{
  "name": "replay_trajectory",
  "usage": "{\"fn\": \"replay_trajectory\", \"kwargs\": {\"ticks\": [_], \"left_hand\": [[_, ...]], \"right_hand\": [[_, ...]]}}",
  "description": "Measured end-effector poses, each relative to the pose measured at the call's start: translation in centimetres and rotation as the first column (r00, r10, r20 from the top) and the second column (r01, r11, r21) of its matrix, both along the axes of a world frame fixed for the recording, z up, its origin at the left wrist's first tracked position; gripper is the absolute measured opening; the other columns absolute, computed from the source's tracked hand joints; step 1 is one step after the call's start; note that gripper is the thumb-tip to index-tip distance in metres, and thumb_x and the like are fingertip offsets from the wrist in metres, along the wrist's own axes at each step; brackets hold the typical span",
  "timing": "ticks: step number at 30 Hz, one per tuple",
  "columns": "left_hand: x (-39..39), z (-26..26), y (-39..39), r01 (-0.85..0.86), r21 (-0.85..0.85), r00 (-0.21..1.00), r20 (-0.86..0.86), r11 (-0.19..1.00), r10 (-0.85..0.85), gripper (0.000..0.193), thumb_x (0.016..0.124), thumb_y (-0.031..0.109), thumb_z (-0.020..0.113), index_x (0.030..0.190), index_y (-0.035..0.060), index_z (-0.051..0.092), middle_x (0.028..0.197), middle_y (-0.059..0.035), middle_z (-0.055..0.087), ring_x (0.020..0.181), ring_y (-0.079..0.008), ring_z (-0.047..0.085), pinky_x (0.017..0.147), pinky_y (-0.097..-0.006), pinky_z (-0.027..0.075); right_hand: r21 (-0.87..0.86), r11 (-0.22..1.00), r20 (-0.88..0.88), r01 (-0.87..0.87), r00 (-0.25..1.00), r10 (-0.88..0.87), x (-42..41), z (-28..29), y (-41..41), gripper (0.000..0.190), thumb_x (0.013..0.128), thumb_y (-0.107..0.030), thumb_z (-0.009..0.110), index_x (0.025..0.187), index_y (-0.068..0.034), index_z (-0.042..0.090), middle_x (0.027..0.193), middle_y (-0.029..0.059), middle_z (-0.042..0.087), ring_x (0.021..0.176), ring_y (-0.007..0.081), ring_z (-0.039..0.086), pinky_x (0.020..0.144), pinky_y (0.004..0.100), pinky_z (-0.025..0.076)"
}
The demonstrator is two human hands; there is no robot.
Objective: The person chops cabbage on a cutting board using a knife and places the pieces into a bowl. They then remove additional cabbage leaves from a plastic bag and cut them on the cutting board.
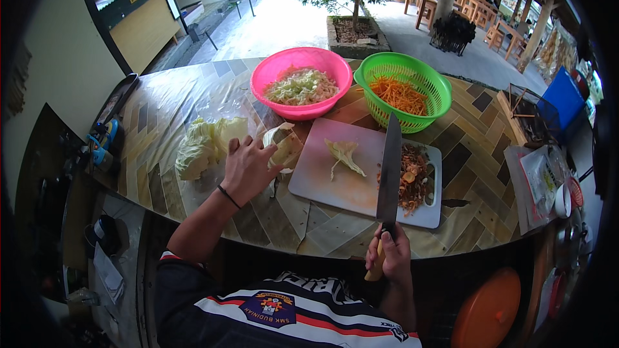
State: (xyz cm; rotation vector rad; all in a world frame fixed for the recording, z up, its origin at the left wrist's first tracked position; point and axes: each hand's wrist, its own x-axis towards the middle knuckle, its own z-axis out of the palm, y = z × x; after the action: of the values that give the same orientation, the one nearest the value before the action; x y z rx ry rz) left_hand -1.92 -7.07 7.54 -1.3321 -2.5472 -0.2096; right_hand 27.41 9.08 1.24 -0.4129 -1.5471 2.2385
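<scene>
My right hand [390, 253] grips the wooden handle of a large kitchen knife [390, 174], its blade pointing away over the white plastic cutting board [314, 164]. A torn cabbage leaf [347, 155] lies on the board, with a heap of carrot peelings [412, 179] at its right part. To the left, my left hand [249, 164] is spread between a cabbage [196, 151] and loose outer cabbage leaves [285, 142]; whether its fingertips touch them is unclear. Beyond the board stand a pink basin [258, 92] of shredded cabbage and a green colander [442, 101] of shredded carrot.
The tiled-pattern table [483, 154] has a curved near edge. A dark tray [118, 96] sits at its far left. Plastic packets [541, 179] and a white bowl [562, 200] are at the right; an orange round lid [488, 309] is below the table's edge.
</scene>
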Motion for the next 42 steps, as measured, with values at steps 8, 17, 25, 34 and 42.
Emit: {"fn": "replay_trajectory", "kwargs": {"ticks": [8,17,25,34,42], "left_hand": [[0.7,1.0,-0.3,0.024,0.191,0.997,-0.078,0.981,-0.009,0.014,0.075,0.019,0.075,0.083,0.0118,0.066,0.085,-0.0049,0.063,0.087,-0.0218,0.06,0.082,-0.0366,0.036],[-5.7,7.4,6.5,0.202,0.382,0.979,-0.052,0.902,-0.197,0.011,0.076,0.001,0.065,0.086,0.003,0.062,0.084,-0.0139,0.063,0.082,-0.0332,0.063,0.073,-0.0396,0.05],[-18.3,3.4,12.6,0.261,0.086,0.894,0.353,0.961,-0.275,0.016,0.073,0.001,0.058,0.085,0.0079,0.065,0.079,-0.01,0.066,0.077,-0.0262,0.065,0.07,-0.0346,0.051],[-9.4,4.2,10.8,0.275,0.196,0.961,-0.1,0.941,-0.259,0.01,0.078,0.009,0.065,0.087,0.0088,0.069,0.1,-0.0073,0.063,0.105,-0.0273,0.055,0.088,-0.0421,0.045],[1.1,-0.9,7.3,0.564,0.324,0.777,0.102,0.76,-0.621,0.022,0.077,0.016,0.073,0.095,0.0064,0.064,0.095,-0.0084,0.062,0.092,-0.0285,0.06,0.081,-0.0391,0.049]], "right_hand": [[-0.039,0.999,0.002,-0.022,1.0,0.022,0.2,0.2,0.1,0.022,0.101,-0.028,0.044,0.102,-0.005,0.044,0.062,0.0077,0.051,0.047,0.0166,0.052,0.046,0.0293,0.046],[-0.046,0.999,0.034,-0.007,0.999,0.008,0.0,0.2,0.3,0.023,0.101,-0.027,0.045,0.103,-0.005,0.044,0.063,0.0073,0.052,0.047,0.0165,0.053,0.046,0.0302,0.047],[-0.034,0.993,0.031,0.109,0.994,-0.108,0.2,0.0,-0.5,0.021,0.101,-0.026,0.043,0.104,-0.005,0.043,0.062,0.0077,0.05,0.047,0.0179,0.053,0.045,0.031,0.047],[-0.107,0.99,0.072,0.091,0.994,-0.083,0.2,0.3,-0.3,0.019,0.101,-0.023,0.044,0.104,-0.004,0.044,0.065,0.0069,0.052,0.049,0.0172,0.054,0.048,0.0299,0.047],[-0.074,0.996,0.092,0.044,0.995,-0.037,-0.6,0.7,0.4,0.022,0.101,-0.028,0.043,0.103,-0.006,0.043,0.063,0.0071,0.05,0.047,0.017,0.052,0.046,0.0298,0.046]]}}
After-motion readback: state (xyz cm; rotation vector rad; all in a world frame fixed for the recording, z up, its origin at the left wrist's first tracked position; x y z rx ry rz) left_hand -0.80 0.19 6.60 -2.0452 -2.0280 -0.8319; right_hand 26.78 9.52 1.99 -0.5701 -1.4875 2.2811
